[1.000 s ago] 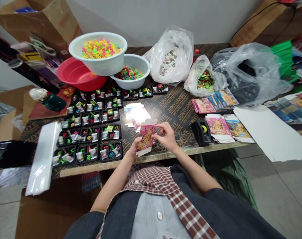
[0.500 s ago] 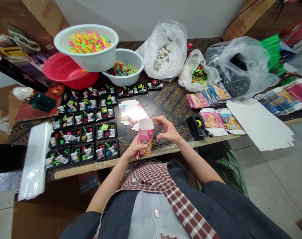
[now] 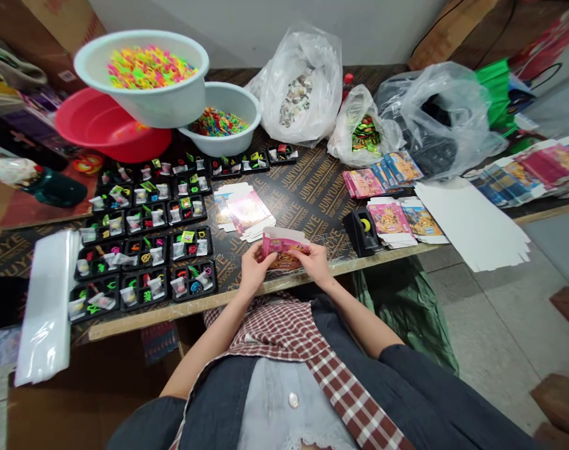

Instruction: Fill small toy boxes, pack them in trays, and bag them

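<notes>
A pink printed carton (image 3: 287, 242) is held level between my two hands, close to the table's front edge, with a pale flap along its far side. My left hand (image 3: 255, 267) grips its left end, thumb on the printed face. At the right end my right hand (image 3: 316, 265) has closed on it, thumb also on the print. Just beyond the carton lies a stack of flat pink cartons (image 3: 251, 214). To the left, rows of black trays (image 3: 146, 256) hold small colourful pieces and wrapped items.
Basins stand at the back left: white (image 3: 144, 103), red (image 3: 101, 140) and smaller white (image 3: 232, 140). Clear bags (image 3: 329, 94) line the back. At right are a black tape dispenser (image 3: 359, 234), more cartons (image 3: 391, 222) and white card (image 3: 472, 231). Plastic sleeves (image 3: 47, 300) lie left.
The carton has turned from upright to lying level. My right hand has moved from open beside it to gripping its right end. The view has shifted slightly.
</notes>
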Demonstrator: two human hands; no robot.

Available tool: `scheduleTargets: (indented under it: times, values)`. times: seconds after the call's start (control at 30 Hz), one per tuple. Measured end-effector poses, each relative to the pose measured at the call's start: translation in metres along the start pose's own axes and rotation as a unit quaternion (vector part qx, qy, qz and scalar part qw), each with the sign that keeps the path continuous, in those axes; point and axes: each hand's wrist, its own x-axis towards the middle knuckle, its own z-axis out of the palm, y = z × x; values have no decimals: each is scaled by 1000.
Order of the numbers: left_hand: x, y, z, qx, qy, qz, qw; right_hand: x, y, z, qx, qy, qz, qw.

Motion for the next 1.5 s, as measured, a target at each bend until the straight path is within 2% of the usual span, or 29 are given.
scheduleTargets:
  times: [0.1, 0.17, 0.27, 0.33, 0.47, 0.57, 0.63, 0.7, 0.8, 0.93, 1.0, 1.1, 1.2, 1.27, 1.37, 1.5]
  values:
    - [-7, 1, 12, -113, 49, -26, 992, -10, 7, 6, 7, -7, 4, 1000]
    - [-7, 4, 15, -151, 58, -46, 986, -14, 9, 11, 51, -17, 7, 999]
    - [-4, 9, 10, -139, 27, -69, 988, -13, 7, 18, 140, -3, 32, 990]
    - [-1, 12, 4, -115, 10, -74, 991, -10, 3, 20, 152, 11, 47, 987]
    - [-2, 14, 1, -97, 4, -52, 994, -4, -9, 21, 189, 25, 41, 981]
    - [-5, 11, 8, -104, 42, 7, 994, -4, -13, 24, 239, 58, 20, 969]
    - [-7, 10, 12, -100, 51, 51, 992, -6, -13, 26, 228, 81, -5, 970]
    - [-7, 10, 11, -77, 38, 77, 993, -9, -13, 26, 176, 93, -28, 980]
    - [-6, 14, 3, -18, 4, 77, 997, -12, -14, 20, 82, 79, -39, 993]
    - [-3, 19, -8, 29, -42, 61, 997, -14, -20, 11, 46, 47, -28, 997]
    - [-1, 19, -13, 69, -56, 83, 993, -13, -22, 8, 31, 30, -42, 998]
    - [1, 13, -21, 145, -70, 183, 970, -11, -23, 2, 1, 5, -86, 996]
    - [3, 3, -36, 207, -97, 317, 921, -8, -17, -9, -51, -36, -147, 987]
    - [3, -3, -47, 242, -109, 373, 889, -6, -9, -15, -90, -85, -191, 974]
    - [4, -8, -52, 298, -122, 388, 864, -5, 7, -14, -127, -121, -249, 952]
    - [11, -3, -37, 391, -148, 385, 823, -7, 11, -10, -182, -114, -280, 936]
